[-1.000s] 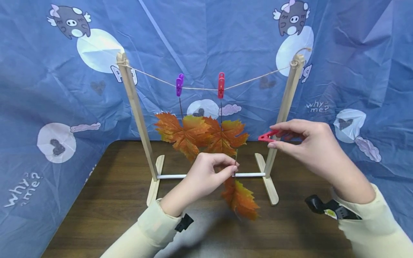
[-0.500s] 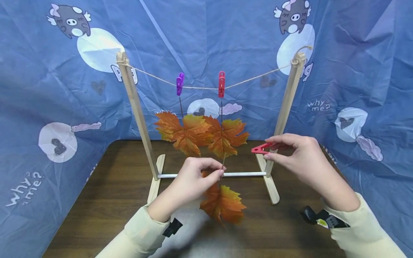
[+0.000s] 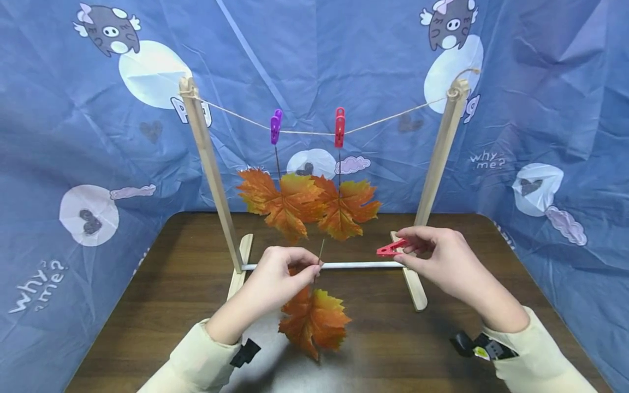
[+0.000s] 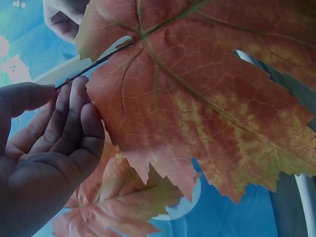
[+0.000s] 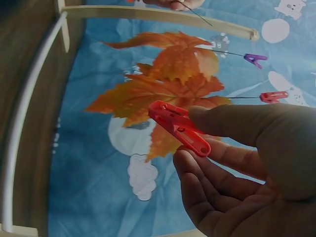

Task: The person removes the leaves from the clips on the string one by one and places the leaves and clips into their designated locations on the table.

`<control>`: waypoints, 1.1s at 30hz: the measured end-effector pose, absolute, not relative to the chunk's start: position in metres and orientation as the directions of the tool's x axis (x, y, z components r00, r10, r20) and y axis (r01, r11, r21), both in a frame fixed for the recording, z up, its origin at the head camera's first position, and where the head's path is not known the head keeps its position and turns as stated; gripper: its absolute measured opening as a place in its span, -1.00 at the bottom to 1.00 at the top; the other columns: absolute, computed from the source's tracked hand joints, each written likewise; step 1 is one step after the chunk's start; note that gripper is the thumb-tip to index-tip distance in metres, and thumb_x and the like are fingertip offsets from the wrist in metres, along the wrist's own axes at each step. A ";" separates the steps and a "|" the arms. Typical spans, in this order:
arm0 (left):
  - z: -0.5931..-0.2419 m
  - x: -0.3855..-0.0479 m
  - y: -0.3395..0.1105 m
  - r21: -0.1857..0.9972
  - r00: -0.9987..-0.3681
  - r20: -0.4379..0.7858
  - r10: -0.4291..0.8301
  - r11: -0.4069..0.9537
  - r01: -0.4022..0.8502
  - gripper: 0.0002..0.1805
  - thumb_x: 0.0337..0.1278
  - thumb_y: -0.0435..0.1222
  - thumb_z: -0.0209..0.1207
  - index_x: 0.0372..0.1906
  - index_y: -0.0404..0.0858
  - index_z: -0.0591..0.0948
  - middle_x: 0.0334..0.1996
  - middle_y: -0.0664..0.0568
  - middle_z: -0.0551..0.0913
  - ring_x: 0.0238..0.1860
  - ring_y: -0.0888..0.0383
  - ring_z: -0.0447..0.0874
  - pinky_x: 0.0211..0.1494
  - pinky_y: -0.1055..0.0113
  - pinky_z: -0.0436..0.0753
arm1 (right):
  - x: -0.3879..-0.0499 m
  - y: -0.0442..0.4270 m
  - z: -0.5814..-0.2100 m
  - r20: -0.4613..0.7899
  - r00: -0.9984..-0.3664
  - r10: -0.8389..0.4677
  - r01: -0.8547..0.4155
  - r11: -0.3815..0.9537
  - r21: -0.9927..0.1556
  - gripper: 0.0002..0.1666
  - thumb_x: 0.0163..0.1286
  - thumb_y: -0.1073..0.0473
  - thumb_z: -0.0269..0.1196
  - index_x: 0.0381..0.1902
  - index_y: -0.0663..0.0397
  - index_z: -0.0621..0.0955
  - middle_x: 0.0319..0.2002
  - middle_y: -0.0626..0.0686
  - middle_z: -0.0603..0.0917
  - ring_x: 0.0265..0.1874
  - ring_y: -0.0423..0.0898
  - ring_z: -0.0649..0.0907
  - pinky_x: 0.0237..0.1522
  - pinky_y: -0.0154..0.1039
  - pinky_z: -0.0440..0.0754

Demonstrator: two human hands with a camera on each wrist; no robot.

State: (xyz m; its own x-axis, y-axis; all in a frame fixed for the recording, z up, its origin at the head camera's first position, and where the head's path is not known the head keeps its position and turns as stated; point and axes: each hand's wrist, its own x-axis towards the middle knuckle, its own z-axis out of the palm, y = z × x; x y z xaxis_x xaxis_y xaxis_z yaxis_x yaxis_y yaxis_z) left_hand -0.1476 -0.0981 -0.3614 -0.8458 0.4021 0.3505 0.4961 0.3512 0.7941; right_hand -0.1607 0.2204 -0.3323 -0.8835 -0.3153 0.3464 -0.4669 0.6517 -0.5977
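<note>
In the head view my left hand (image 3: 284,278) pinches the stem of an orange leaf (image 3: 314,322), which hangs below the fingers over the table; the left wrist view shows this leaf (image 4: 197,103) up close. My right hand (image 3: 442,259) pinches a red clothespin (image 3: 390,249) between thumb and fingers, its nose pointing left. Behind, two leaves hang by their stems from a string (image 3: 307,132): the left leaf (image 3: 285,202) from a purple clothespin (image 3: 276,127), the right leaf (image 3: 346,207) from a red one (image 3: 339,128).
Two wooden posts, left (image 3: 208,164) and right (image 3: 442,158), hold the string ends. A white rod (image 3: 363,265) joins their feet just behind the hands. The brown table (image 3: 393,355) lies below, and a blue patterned sheet (image 3: 314,54) hangs behind.
My left hand has moved left and slightly down with its leaf. My right hand has come down and left with the red clothespin. The two hanging leaves remain on the string.
</note>
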 end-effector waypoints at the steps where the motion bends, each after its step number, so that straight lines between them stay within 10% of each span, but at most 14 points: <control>1: -0.363 -0.147 -0.100 0.792 -0.848 0.349 0.399 0.359 0.494 -0.92 0.23 -0.45 0.32 -0.30 -0.23 0.77 -0.46 0.18 0.73 -0.45 0.30 0.65 -0.37 0.35 0.61 | -0.161 0.221 -0.335 0.355 -0.878 -0.321 -0.477 0.650 -0.592 -0.62 0.16 0.33 0.54 -0.04 0.19 0.76 -0.27 -0.06 0.78 -0.39 -0.20 0.71 -0.34 -0.21 0.67; 33: -0.398 -0.144 -0.145 0.726 -0.899 0.150 0.411 0.572 0.382 -0.84 0.10 -0.50 0.23 -0.47 -0.23 0.72 -0.67 0.26 0.58 -0.56 0.34 0.52 -0.40 0.37 0.52 | -0.172 0.221 -0.416 0.198 -0.924 -0.326 -0.376 0.686 -0.623 -0.79 0.18 0.34 0.49 -0.21 0.18 0.74 -0.42 -0.14 0.66 -0.43 -0.21 0.63 -0.33 -0.15 0.65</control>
